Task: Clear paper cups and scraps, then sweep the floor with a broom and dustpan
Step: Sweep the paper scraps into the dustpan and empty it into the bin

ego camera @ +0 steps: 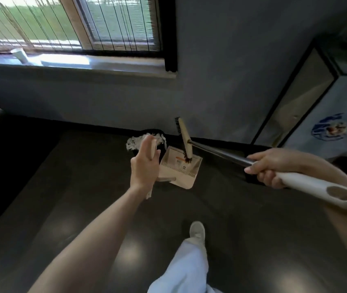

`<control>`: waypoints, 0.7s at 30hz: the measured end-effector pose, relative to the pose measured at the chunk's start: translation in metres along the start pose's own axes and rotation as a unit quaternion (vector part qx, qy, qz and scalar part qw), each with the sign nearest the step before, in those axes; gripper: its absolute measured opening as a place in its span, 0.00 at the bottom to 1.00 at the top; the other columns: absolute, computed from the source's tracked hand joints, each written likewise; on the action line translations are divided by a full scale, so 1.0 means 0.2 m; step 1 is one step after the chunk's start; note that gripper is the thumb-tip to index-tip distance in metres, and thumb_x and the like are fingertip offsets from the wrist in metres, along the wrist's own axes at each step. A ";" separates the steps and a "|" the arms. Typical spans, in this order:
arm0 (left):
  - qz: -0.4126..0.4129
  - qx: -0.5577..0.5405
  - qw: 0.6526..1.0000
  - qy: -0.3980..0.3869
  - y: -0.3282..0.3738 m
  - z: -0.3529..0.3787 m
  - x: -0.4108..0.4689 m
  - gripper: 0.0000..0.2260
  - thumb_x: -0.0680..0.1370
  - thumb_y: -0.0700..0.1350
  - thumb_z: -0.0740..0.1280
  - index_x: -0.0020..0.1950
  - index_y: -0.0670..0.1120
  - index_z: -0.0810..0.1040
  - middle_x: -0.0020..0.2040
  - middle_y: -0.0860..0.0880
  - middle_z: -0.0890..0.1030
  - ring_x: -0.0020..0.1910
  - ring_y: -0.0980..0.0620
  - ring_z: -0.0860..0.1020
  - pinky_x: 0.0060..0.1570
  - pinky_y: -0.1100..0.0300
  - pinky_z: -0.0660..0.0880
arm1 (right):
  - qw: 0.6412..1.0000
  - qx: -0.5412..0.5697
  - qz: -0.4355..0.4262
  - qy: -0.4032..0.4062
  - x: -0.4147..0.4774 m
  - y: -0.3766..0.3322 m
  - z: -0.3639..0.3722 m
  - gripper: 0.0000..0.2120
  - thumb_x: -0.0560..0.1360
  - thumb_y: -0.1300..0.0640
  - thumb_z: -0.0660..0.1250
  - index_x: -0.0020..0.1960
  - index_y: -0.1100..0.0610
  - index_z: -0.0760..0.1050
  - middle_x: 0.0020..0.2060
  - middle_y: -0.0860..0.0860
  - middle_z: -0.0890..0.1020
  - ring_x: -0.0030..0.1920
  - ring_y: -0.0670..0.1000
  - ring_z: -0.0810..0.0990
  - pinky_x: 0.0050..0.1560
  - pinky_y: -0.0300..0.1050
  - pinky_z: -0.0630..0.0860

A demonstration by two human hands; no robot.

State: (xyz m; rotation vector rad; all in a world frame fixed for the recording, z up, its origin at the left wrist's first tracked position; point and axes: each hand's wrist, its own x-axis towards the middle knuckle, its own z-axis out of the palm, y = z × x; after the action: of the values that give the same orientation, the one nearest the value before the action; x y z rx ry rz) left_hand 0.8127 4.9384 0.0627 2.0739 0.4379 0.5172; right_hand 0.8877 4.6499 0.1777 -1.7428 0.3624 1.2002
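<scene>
Left hand (145, 168), frame centre: grip curled round the upright handle of the dustpan (179, 169), pan down at the dark floor (83, 197). Right hand (274, 168) at 3 o'clock: grip wrapped round the broom (217, 151) shaft where black meets white. Broom head tilted, bristles inside the pan. White shredded scraps (132, 143) at 11 o'clock of the pan, by the wall.

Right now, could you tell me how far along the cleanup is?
Done: the near floor shows no scraps. In hand: the right hand grips the broom, bristles in the dustpan the left hand holds. Left: a white shredded heap by the wall, possibly a cup on the windowsill.
</scene>
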 end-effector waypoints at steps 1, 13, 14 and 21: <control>0.004 -0.001 1.000 -0.001 0.01 -0.05 -0.01 0.13 0.80 0.43 0.65 0.61 0.59 0.70 0.41 0.56 0.78 0.31 0.58 0.77 0.25 0.62 0.74 | 1.000 0.017 -0.003 -0.006 -0.05 0.02 0.04 0.33 0.78 0.68 0.62 0.77 0.50 0.53 0.21 0.51 0.68 0.16 0.43 0.66 0.15 0.33 0.65; 0.067 -0.045 0.996 0.040 0.07 -0.70 0.01 0.14 0.79 0.43 0.66 0.59 0.60 0.69 0.42 0.55 0.77 0.35 0.51 0.77 0.35 0.51 0.79 | 0.994 0.100 -0.043 -0.007 -0.36 -0.03 0.57 0.22 0.80 0.66 0.60 0.70 0.50 0.62 0.21 0.50 0.66 0.16 0.42 0.65 0.14 0.30 0.64; 0.073 -0.048 0.995 0.038 0.06 -0.74 0.04 0.15 0.79 0.43 0.67 0.59 0.60 0.70 0.42 0.54 0.77 0.35 0.51 0.77 0.35 0.51 0.79 | 0.994 0.100 -0.051 -0.005 -0.37 -0.04 0.62 0.22 0.80 0.66 0.60 0.69 0.50 0.61 0.21 0.50 0.66 0.16 0.42 0.65 0.14 0.30 0.64; 0.146 -0.045 0.988 0.021 -0.13 -1.14 0.30 0.15 0.78 0.42 0.67 0.57 0.62 0.70 0.39 0.56 0.76 0.27 0.57 0.72 0.27 0.57 0.75 | 0.986 0.128 -0.103 0.008 -0.29 -0.13 1.16 0.19 0.79 0.67 0.60 0.66 0.52 0.63 0.20 0.50 0.67 0.16 0.42 0.66 0.15 0.31 0.63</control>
State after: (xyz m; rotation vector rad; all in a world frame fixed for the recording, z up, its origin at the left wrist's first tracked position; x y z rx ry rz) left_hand 0.7421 5.1408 0.1628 2.0531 0.1311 0.7417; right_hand 0.7477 4.8406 0.2253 -1.5279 0.3217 0.9465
